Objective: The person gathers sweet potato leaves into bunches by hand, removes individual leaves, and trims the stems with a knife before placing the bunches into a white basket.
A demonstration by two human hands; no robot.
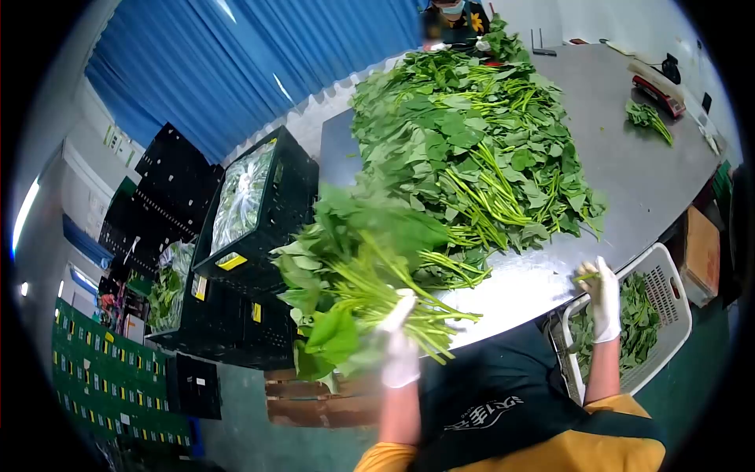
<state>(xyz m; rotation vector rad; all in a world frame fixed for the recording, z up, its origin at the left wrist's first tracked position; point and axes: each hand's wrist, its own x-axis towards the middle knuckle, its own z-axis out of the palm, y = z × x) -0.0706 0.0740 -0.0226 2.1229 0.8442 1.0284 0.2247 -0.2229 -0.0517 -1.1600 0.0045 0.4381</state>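
Observation:
My left hand, in a white glove, is closed round the stems of a large bunch of leafy greens. Its leaves spread left of the table and are partly smeared by motion. A gloved right hand, my own, is at the table's right front edge with its fingers pinched on a short green stem piece. Beyond both hands, a wide heap of leafy greens covers much of the metal table, stems pointing mostly toward the lower right.
A white plastic basket with loose leaves stands at my right. Dark crates, one holding plastic-wrapped greens, are stacked at the left. A red scale and a small bunch sit on the table's right. Another person is at the far end.

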